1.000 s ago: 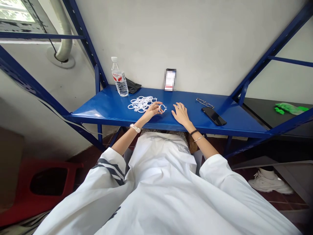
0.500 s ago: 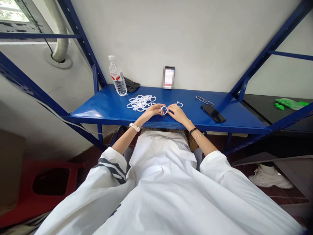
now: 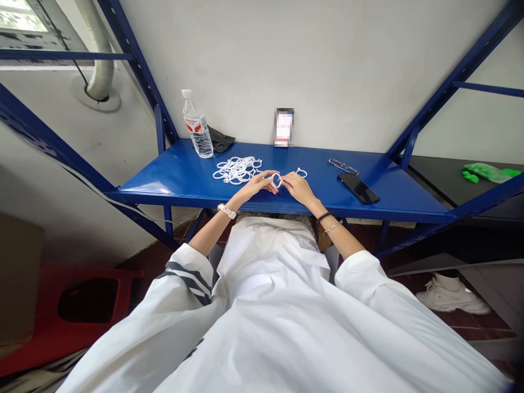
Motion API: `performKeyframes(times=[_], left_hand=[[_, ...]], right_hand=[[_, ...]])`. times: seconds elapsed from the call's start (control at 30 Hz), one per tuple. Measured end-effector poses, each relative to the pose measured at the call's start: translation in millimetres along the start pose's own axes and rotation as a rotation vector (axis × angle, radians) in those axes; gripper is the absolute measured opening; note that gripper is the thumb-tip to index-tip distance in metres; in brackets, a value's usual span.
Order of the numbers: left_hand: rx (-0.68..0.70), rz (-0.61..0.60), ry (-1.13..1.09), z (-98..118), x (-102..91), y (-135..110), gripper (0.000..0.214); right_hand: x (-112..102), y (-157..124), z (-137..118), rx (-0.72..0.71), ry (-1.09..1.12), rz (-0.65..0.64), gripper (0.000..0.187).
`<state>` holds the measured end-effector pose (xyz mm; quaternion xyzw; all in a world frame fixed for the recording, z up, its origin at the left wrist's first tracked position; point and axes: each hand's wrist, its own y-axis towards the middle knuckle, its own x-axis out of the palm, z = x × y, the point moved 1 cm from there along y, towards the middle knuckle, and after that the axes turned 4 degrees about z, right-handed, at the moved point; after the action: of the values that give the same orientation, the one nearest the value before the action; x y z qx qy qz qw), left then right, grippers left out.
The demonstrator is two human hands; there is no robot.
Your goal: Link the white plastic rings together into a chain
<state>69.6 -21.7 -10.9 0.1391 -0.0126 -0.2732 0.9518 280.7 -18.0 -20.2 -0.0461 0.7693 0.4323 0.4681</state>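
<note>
Between my two hands, just above the front part of the blue table (image 3: 184,185), is a thin white ring (image 3: 273,182). My left hand (image 3: 257,186) grips it from the left with thumb and fingers. My right hand (image 3: 300,187) pinches its right side, with the fingertips partly hidden. A loose pile of similar white rings (image 3: 237,170) lies beyond my left hand. One more white ring (image 3: 303,173) rests on its own just behind my right hand.
At the back left stand a water bottle (image 3: 199,134) and a black pouch (image 3: 221,140). A phone (image 3: 284,128) leans on the wall. Glasses (image 3: 343,166) and a black phone (image 3: 358,188) lie to the right. Blue metal posts (image 3: 143,71) frame both sides.
The white ring has turned a little between my fingers, and my right fingers have closed in more over its right side. Everything on the table keeps its place.
</note>
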Motion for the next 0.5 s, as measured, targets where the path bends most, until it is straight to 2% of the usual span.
performKeyframes(times=[0.23,0.5], left_hand=[[0.050,-0.080,0.011,3.7,0.0,-1.7,0.062],[0.016,-0.076,0.027,-0.8,-4.1,-0.3,0.052]], right_hand=[[0.1,-0.2,-0.5,0.007,-0.026,-0.025,0.041],[-1.3,0.5,-4.2,0.049,-0.070,-0.055,0.036]])
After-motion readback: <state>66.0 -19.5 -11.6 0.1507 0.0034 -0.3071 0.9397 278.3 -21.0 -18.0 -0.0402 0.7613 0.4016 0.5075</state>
